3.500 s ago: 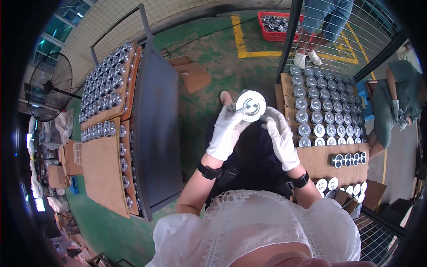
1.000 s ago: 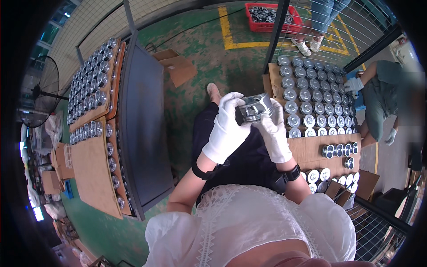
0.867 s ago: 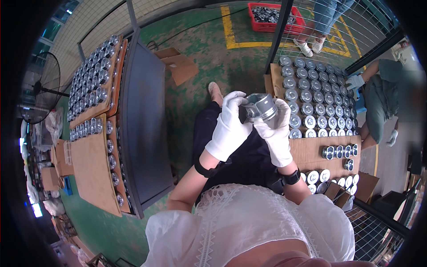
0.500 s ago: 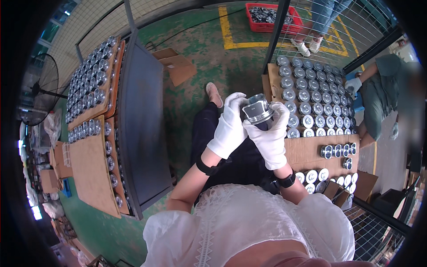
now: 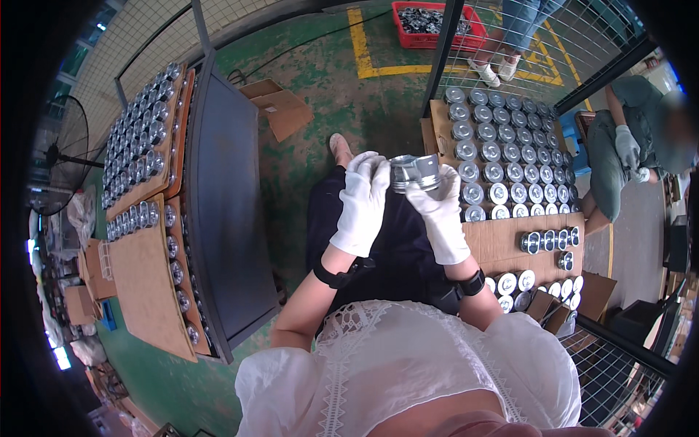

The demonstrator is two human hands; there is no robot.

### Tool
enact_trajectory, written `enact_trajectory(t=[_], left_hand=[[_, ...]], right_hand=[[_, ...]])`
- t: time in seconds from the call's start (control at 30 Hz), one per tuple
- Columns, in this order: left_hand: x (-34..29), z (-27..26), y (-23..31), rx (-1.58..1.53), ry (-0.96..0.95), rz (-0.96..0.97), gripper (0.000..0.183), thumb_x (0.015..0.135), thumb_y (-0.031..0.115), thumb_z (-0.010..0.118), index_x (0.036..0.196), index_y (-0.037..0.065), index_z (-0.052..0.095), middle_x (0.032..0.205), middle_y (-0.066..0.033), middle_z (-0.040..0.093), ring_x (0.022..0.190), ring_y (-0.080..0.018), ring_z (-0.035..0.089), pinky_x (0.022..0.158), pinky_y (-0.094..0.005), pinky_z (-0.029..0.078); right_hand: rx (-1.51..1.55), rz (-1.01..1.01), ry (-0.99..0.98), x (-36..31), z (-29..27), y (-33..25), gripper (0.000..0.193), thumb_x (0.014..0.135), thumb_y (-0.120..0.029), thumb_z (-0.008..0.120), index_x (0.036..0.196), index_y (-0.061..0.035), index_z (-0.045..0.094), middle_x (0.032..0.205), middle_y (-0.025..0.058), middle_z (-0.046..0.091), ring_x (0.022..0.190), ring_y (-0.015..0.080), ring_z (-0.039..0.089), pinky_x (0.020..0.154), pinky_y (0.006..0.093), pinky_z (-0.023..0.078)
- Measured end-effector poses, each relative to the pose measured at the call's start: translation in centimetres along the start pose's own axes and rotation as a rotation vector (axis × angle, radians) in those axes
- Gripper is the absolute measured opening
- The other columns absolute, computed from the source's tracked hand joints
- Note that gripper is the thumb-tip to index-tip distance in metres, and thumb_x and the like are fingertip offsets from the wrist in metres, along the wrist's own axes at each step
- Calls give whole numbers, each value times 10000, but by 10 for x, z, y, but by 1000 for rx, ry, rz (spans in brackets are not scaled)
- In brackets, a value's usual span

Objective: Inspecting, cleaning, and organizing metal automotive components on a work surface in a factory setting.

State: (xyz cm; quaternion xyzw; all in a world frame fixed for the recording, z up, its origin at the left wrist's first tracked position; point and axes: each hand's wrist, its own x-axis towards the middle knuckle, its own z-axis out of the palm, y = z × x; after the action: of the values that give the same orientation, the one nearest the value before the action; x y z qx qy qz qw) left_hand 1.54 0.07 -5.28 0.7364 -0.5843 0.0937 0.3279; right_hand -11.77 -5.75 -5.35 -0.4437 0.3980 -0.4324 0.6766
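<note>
A metal engine piston (image 5: pixel 413 173) is held in front of me, above my lap, its ringed end facing partly toward me. My left hand (image 5: pixel 362 200), in a white glove, closes on its left side with bent fingers. From the right, my right hand (image 5: pixel 442 218), also gloved, grips it with the thumb on the near face; some of its fingers are hidden behind the piston. To the right, rows of upright pistons (image 5: pixel 502 151) stand on a cardboard sheet (image 5: pixel 491 239). Several pistons lying on their sides (image 5: pixel 551 240) are on the bare part of that sheet.
At left is a dark grey cabinet (image 5: pixel 227 189) beside boards with rows of pistons (image 5: pixel 144 124). A red crate (image 5: pixel 439 30) of metal parts stands far off. A co-worker (image 5: pixel 601 156) sits beyond the right-hand rows; another person's legs (image 5: pixel 520 33) show behind the mesh. Cardboard (image 5: pixel 280 108) lies on the floor.
The piston has been turned in my hands and has shifted slightly left and up. The co-worker's gloved hand has drawn away from the far edge of the piston rows.
</note>
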Motion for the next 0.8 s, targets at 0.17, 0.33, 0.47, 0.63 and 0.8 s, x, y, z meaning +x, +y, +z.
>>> enact_trajectory(t=[0.17,0.33,0.47,0.63,0.8], left_hand=[[10,-23,36,-527,-68,-325,517,779,255,847,1183,22,626,1335,-140,584,1198,-333,604,898,-405,587],[22,-39,59,-383,-44,-41,612,649,218,933,1142,33,622,1376,-144,540,1213,-381,618,932,-467,581],[22,-38,61,-353,-11,42,619,647,188,928,1156,37,609,1360,-132,527,1277,-381,566,971,-471,561],[18,-30,57,-469,32,9,592,616,127,889,1124,10,608,1277,-148,555,1140,-389,564,953,-471,520],[14,-27,52,-511,23,21,604,629,69,864,1166,23,592,1294,-134,557,1156,-374,573,957,-455,537]], right_hand=[[1035,494,-428,2,-17,-11,464,1059,-381,525,1346,-17,553,1353,150,624,1221,274,630,1057,434,523],[1052,467,-388,-1,-22,-9,434,1076,-381,471,1333,-54,597,1290,103,669,1172,223,662,1006,377,552],[1063,406,-409,6,-22,-6,434,1071,-396,493,1325,-62,604,1249,91,686,1144,207,668,973,365,553],[827,198,-290,9,-23,-11,442,1087,-379,467,1321,-27,598,1226,133,698,1132,239,671,1005,382,530],[735,165,-282,6,-16,-18,488,1099,-379,429,1389,-12,566,1277,149,681,1145,239,667,1032,376,514]])
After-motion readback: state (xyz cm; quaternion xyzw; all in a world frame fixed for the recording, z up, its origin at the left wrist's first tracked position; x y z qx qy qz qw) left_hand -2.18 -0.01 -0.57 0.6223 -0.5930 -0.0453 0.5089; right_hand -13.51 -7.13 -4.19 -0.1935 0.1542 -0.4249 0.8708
